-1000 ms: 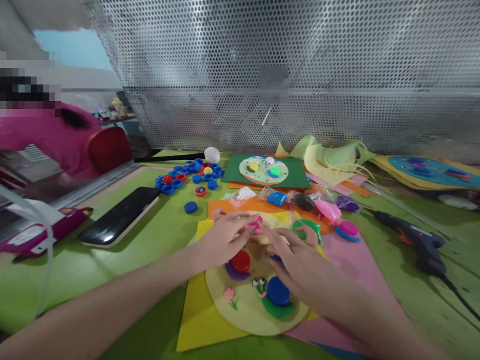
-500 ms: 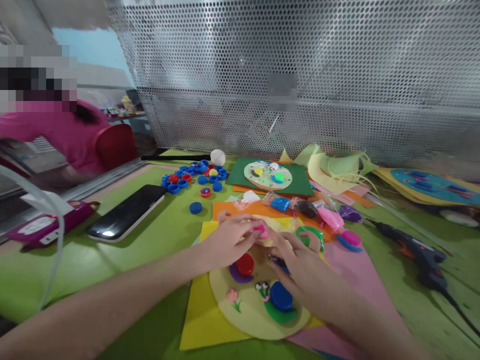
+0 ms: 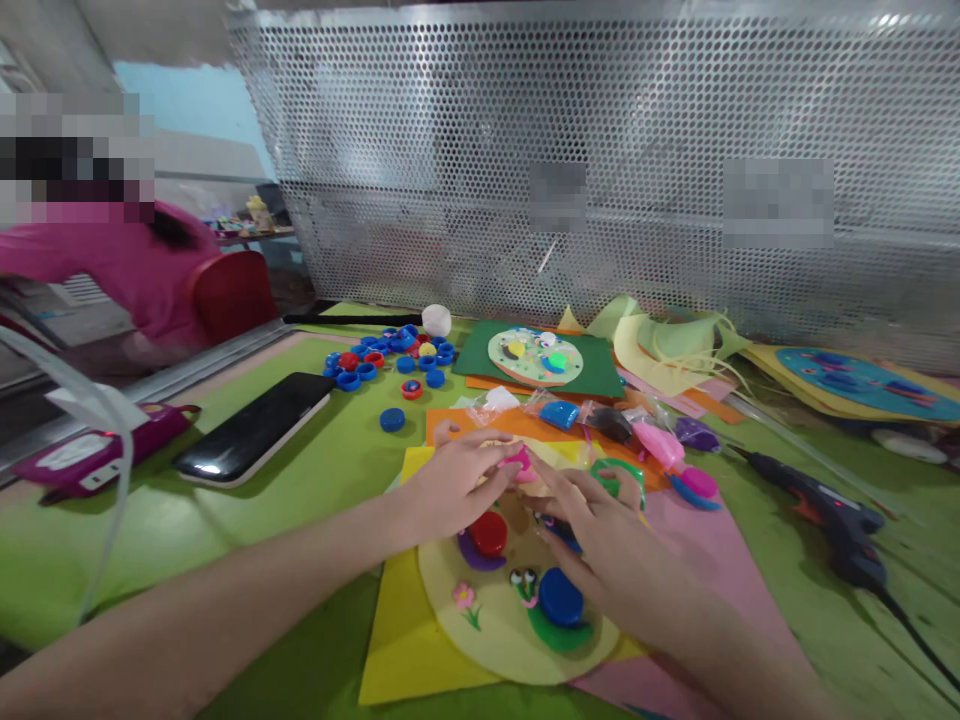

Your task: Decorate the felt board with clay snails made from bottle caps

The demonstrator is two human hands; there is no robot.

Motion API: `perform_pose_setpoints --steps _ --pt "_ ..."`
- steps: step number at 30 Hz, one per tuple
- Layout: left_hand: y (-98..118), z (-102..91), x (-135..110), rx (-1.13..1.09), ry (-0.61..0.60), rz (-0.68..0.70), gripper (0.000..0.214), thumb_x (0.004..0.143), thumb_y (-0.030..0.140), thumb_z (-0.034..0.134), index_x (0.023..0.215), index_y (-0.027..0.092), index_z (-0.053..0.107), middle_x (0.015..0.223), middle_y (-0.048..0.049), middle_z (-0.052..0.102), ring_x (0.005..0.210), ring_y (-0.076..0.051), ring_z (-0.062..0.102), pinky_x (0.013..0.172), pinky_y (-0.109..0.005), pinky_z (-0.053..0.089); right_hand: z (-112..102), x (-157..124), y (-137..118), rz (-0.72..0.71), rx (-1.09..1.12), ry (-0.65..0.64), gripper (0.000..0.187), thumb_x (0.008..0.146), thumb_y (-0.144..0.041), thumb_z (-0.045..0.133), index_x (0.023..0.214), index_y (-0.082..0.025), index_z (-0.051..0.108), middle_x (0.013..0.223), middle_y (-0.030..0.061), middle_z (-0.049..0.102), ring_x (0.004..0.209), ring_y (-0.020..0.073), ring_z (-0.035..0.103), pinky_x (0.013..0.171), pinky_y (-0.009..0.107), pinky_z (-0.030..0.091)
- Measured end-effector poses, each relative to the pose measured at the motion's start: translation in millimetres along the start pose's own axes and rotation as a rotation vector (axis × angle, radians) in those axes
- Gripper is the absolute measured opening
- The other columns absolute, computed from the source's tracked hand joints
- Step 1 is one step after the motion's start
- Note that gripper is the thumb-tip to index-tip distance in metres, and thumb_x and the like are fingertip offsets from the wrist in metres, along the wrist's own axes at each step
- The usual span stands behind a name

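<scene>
Packets first: small clear plastic packets in a row across the table, soft clay-like lumps inside: white packet (image 3: 501, 399), blue packet (image 3: 560, 414), black packet (image 3: 611, 424), pink packet (image 3: 660, 443), purple packet (image 3: 697, 434). Glossy green packet (image 3: 628, 485) partly behind right fingers.

Blue and red round plastic bottle caps (image 3: 366, 372) clustered left of centre, some hollow side up; one red cap (image 3: 411, 389) has something blue inside.

Left hand (image 3: 454, 480): narrow pinch, thumb and fingers holding small bright-pink rounded piece (image 3: 517, 463) over the far part of a pale-yellow round disc (image 3: 487, 645); contact with disc can't be told. Right hand (image 3: 600, 525): index fingertip at the pink piece, other fingers spread; can't tell whether it grips.

On disc: red round cap (image 3: 488, 534) beside purple crescent (image 3: 480, 553); dark-blue round cap (image 3: 561, 596) against green crescent (image 3: 559, 632), two-eyed stalks (image 3: 523, 583) next to it; pink flower (image 3: 464, 596). Disc lies on yellow sheet (image 3: 390, 640).

Surface: green table (image 3: 300, 540); black phone-like device (image 3: 255, 428) and magenta device (image 3: 112, 452) left, dark glue gun (image 3: 832, 510) right, decorated disc (image 3: 535, 357) on dark-green sheet (image 3: 600, 365) at back.

Room: perforated metal panel (image 3: 450, 130) behind; person in pink top (image 3: 112, 260) by red chair (image 3: 232, 295), left.
</scene>
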State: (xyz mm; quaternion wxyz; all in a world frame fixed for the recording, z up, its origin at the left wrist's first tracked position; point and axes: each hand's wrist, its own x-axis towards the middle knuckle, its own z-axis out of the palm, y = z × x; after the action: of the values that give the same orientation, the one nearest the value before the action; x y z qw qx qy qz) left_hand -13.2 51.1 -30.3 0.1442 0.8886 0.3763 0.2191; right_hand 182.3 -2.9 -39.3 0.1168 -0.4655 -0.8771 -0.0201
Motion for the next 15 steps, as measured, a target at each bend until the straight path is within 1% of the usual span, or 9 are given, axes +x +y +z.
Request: perform_pose_setpoints --steps 6,8,12,15 --pt "0.8 -0.8 -0.9 0.022 0.003 0.026 0.035 0.094 0.024 0.034 0.115 0.013 0.059 0.121 -0.0108 0.061 0.119 -0.022 0.051 0.101 -0.041 0.038 0.4 1.4 0.8 0.035 0.047 -0.062 0.052 0.090 -0.025 0.036 0.139 -0.016 0.022 0.111 0.0160 0.063 0.109 0.0291 0.053 0.090 0.062 0.032" --pt "2.0 -1.6 -1.0 0.032 -0.007 0.036 0.034 0.094 0.025 0.033 0.112 0.013 0.060 0.121 -0.0118 0.061 0.118 -0.023 0.051 0.099 -0.041 0.039 -0.6 1.2 0.7 0.033 0.055 -0.061 0.051 0.090 -0.024 0.036 0.138 -0.016 0.022 0.111 0.0156 0.063 0.110 0.0289 0.053 0.090 0.062 0.031" --pt "4.4 -3.3 -0.8 0.058 -0.027 0.052 0.035 0.095 0.027 0.031 0.101 0.015 0.063 0.113 -0.0112 0.065 0.116 -0.025 0.053 0.097 -0.043 0.040 -1.3 0.3 0.6 0.011 0.045 -0.050 0.050 0.090 -0.024 0.036 0.137 -0.015 0.023 0.111 0.0155 0.062 0.108 0.0293 0.054 0.089 0.062 0.032" --pt "5.2 -3.6 -0.7 0.076 -0.033 0.064 0.034 0.096 0.026 0.031 0.103 0.014 0.062 0.113 -0.0113 0.064 0.117 -0.025 0.052 0.097 -0.043 0.039 0.2 -0.2 0.5 -0.015 0.012 -0.034 0.048 0.090 -0.025 0.036 0.136 -0.014 0.026 0.110 0.0159 0.063 0.108 0.0292 0.053 0.088 0.061 0.033"
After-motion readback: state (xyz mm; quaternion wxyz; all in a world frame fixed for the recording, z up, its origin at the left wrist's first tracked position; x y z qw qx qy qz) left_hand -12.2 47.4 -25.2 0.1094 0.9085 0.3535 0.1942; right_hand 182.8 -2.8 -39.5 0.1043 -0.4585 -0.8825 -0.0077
